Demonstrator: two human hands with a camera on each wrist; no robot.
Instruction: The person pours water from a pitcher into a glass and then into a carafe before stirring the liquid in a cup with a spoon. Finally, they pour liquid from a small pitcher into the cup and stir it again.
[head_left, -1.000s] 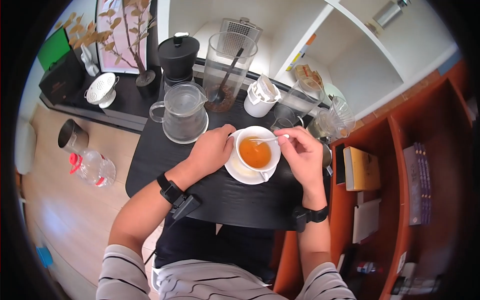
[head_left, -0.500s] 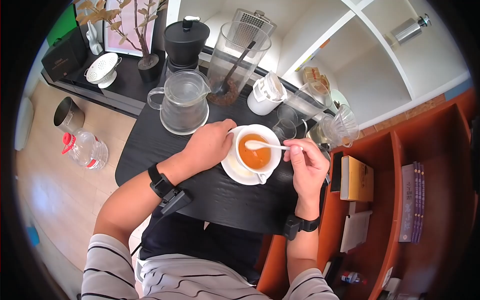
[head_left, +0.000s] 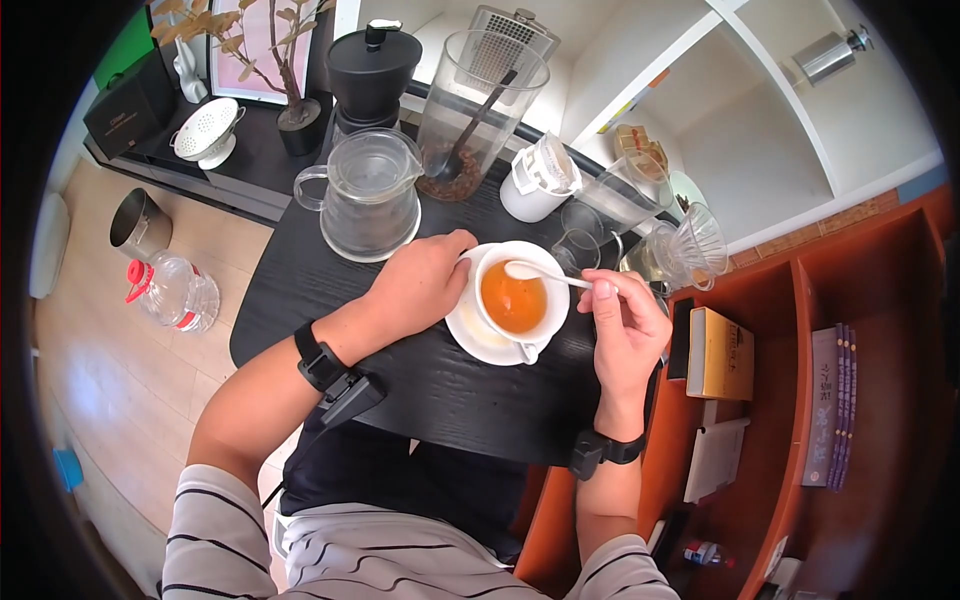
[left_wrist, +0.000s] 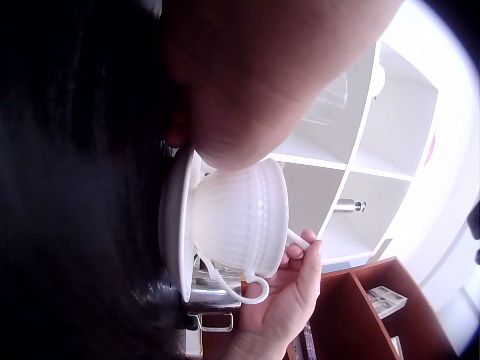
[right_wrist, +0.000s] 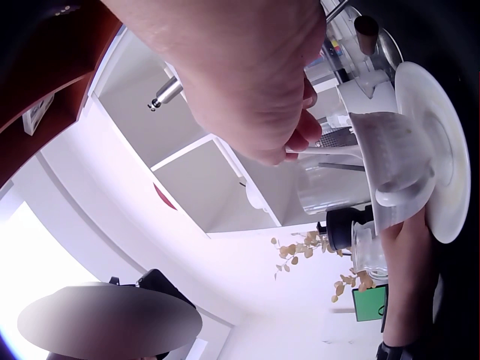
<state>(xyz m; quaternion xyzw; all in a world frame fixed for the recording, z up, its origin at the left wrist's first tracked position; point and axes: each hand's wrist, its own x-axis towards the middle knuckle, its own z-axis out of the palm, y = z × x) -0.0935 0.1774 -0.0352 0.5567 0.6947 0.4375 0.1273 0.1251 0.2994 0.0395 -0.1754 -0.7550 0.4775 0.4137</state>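
Observation:
A white cup (head_left: 497,318) of amber liquid stands on a white saucer (head_left: 464,338) on the black table, its handle towards the person. My right hand (head_left: 630,325) pinches the handle of a white spoon (head_left: 560,277) at the cup's right side; the spoon's bowl sits inside the cup near the liquid's far edge. On the other side, my left hand (head_left: 415,292) grips the saucer's left edge, thumb beside the cup. Fluted sides of the cup (left_wrist: 244,217) show in the left wrist view, with the saucer (left_wrist: 175,225) under it.
Behind the cup stand a glass jug (head_left: 370,200), a tall glass container (head_left: 440,130) with a dark scoop, a white mug (head_left: 535,195) with a drip bag and a glass dripper (head_left: 695,250). A black grinder (head_left: 372,75) is behind the jug. To the right is a red-brown bookshelf (head_left: 780,420).
The right hand has drawn back to the right, and the spoon's bowl has shifted within the cup. The left hand stays at the saucer. The head view has also tilted slightly.

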